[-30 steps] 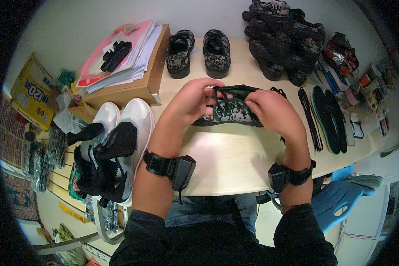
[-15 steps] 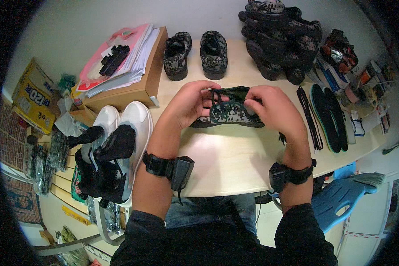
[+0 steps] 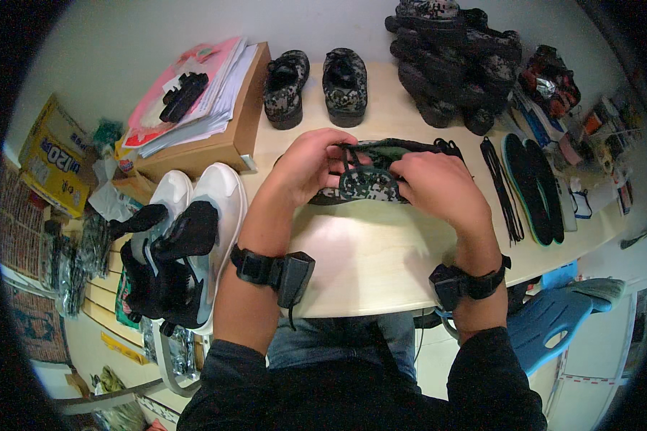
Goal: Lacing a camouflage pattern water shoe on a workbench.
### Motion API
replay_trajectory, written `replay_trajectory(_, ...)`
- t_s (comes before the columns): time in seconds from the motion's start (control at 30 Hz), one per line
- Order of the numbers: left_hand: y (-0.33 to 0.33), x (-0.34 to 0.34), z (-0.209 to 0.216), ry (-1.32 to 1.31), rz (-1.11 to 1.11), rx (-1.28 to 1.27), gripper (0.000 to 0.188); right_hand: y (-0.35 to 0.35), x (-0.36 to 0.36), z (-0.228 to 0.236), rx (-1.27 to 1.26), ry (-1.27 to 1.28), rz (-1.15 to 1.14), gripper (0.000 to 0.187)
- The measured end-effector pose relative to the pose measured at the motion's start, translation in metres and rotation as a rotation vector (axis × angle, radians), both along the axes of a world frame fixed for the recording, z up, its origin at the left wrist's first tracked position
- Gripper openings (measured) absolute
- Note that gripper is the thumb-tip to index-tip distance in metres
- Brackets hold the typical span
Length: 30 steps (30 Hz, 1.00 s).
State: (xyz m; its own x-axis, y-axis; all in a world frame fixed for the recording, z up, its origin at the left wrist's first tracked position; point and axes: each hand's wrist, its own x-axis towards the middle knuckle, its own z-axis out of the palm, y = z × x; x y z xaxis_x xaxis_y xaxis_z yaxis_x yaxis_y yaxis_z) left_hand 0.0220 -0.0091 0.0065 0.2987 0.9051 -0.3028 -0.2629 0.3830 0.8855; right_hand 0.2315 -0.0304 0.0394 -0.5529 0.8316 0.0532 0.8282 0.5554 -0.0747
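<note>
- left hand (image 3: 310,167): half-curled, holding the camouflage shoe (image 3: 372,186) at its left part.
- camouflage shoe: upper centre of frame; probably light, soft, not slippery; best held by edge.
- right hand (image 3: 440,181): nearly closed, seemingly pinching edge.

Table (image 3: 366,280): pale sheen on near side of right hand (image 3: 438,183); soft shadow by forearm (image 3: 474,248); outer rim black, lines bowed.

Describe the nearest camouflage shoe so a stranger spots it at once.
Start at the pale table in front of the person. Between the left hand and right hand there is a camouflage shoe. Unlike the upright pair and shoe pile behind, it alone is handled.
</note>
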Motion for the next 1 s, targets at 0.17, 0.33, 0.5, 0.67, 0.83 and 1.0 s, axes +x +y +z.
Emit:
replay_trajectory(0.17, 0.002, 0.007, -0.006, -0.207, -0.053, -0.029, 0.02, 0.002, 0.003, 0.002, -0.084, -0.001, 0.003, 0.017)
replay_trajectory(0.33, 0.001, 0.008, -0.007, -0.278, -0.029, -0.04, 0.026, 0.005, 0.004, 0.001, -0.048, 0.141, -0.059, 0.019)
replay_trajectory(0.5, -0.003, 0.004, -0.002, -0.365, -0.034, 0.021, 0.032, 0.017, 0.014, 0.006, 0.038, 0.469, -0.057, 0.023)
replay_trajectory(0.67, 0.002, 0.001, -0.005, -0.38, -0.041, 0.114, 0.039, 0.029, 0.014, -0.005, 0.155, 0.573, 0.012, 0.019)
replay_trajectory(0.83, 0.004, 0.003, -0.009, -0.244, 0.016, 0.076, 0.031, 0.039, 0.021, -0.012, 0.141, 0.606, 0.037, 0.019)
replay_trajectory(1.0, 0.012, 0.008, -0.018, -0.34, -0.007, -0.028, 0.02, 0.044, 0.025, -0.016, 0.14, 0.602, 0.049, 0.017)
